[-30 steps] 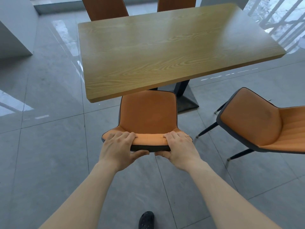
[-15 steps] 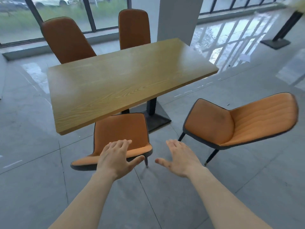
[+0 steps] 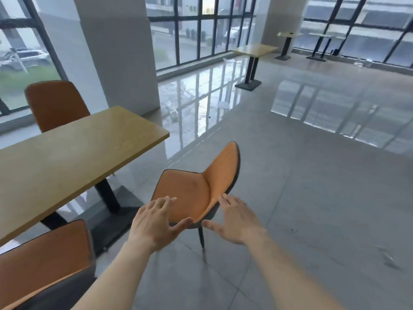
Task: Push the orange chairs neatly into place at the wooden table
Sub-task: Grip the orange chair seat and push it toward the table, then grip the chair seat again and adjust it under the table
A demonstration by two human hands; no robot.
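An orange chair [image 3: 192, 193] stands apart from the wooden table [image 3: 67, 157], turned sideways with its back to the right. My left hand [image 3: 154, 224] and my right hand [image 3: 234, 220] hover open in front of the near edge of its back, fingers spread, holding nothing. A second orange chair [image 3: 42, 260] sits tucked at the table's near side at the lower left. A third orange chair [image 3: 55, 104] stands at the table's far side.
A white pillar [image 3: 116, 52] rises behind the table. Another wooden table [image 3: 254, 51] on a black pedestal stands further back by the windows. Glossy grey floor [image 3: 312, 198] stretches to the right of the chair.
My hands let go of the near chair's back after it slid under the table. The view swung right and both open hands moved up to the stray chair.
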